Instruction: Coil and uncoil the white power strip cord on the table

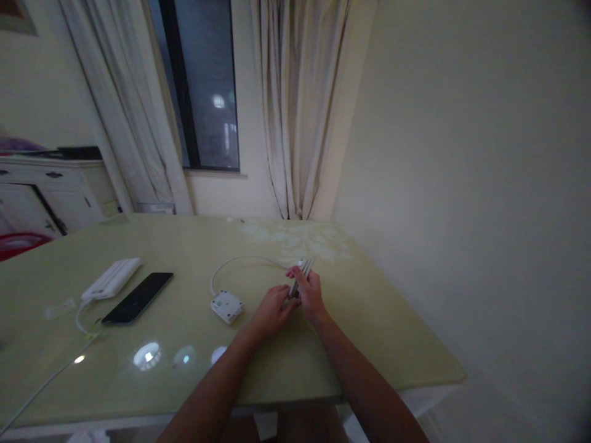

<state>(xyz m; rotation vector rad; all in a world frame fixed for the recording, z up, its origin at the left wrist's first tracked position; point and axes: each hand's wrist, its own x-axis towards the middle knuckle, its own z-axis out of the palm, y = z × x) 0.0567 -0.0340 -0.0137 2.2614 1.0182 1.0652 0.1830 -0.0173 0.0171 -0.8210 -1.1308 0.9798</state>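
Observation:
My right hand is closed around several thin pale rods that stick up past its fingers. Their kind is too small to make out. My left hand meets the right one from the left, its fingers closed at the lower end of the rods. A white cable arcs from near my right hand to a small white box, which lies left of my hands. Dark dots show at the corners of the box's upper face.
On the left of the pale green table lie a black phone and a white power bank. Another white cable runs to the table's front left. A wall stands close on the right, curtains behind.

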